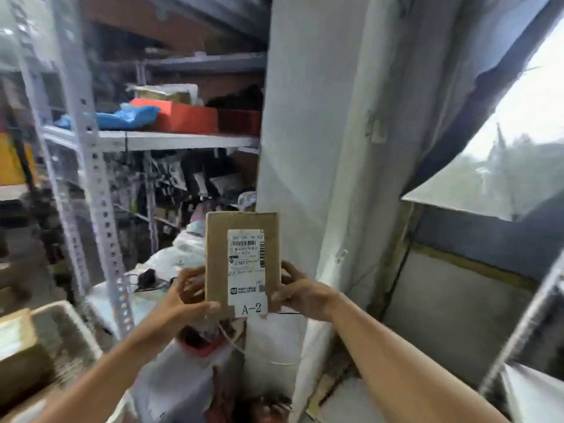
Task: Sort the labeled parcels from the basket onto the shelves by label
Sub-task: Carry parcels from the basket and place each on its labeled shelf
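**Clutter around the corner post**

A pale cloth (320, 123) hangs down the middle of the room, covering a post. To its right a dark blue tarp (476, 96) droops over an opening with blurred greenery (503, 175) outside. Low in the middle stands a white sack (274, 340) with a string looped across it, and white plastic bags (180, 251) are heaped behind it.

White tag (252, 308) on cardboard parcel (217, 261) reads "A-2".
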